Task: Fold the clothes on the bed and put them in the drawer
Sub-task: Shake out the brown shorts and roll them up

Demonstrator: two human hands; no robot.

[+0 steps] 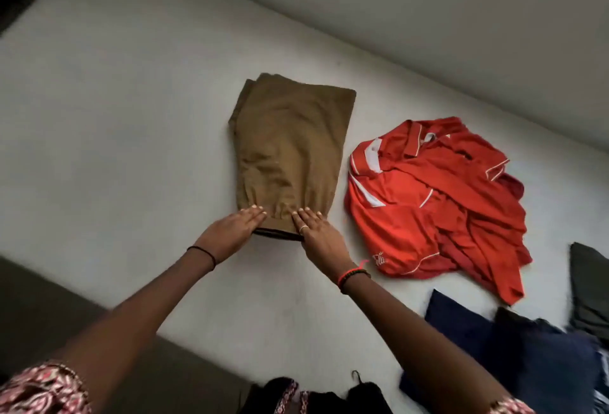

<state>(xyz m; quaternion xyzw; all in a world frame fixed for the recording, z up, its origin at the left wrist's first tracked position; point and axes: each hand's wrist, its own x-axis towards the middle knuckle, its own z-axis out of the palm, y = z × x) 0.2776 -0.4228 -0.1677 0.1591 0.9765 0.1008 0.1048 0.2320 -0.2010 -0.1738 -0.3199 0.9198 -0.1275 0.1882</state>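
Note:
A folded olive-brown garment [290, 153] lies flat on the white bed [115, 117]. My left hand [235, 229] rests on its near left corner with fingers straight. My right hand [316, 232] presses the near right corner, fingers flat, a ring on one finger. A crumpled red polo shirt with white trim [438, 206] lies to the right of the brown garment, apart from both hands.
A dark navy garment [514, 351] lies at the bed's near right, with a grey-green piece [590, 288] at the right edge. A wall [428, 1] runs behind the bed. The bed's near edge drops to a dark floor [49, 308] at lower left.

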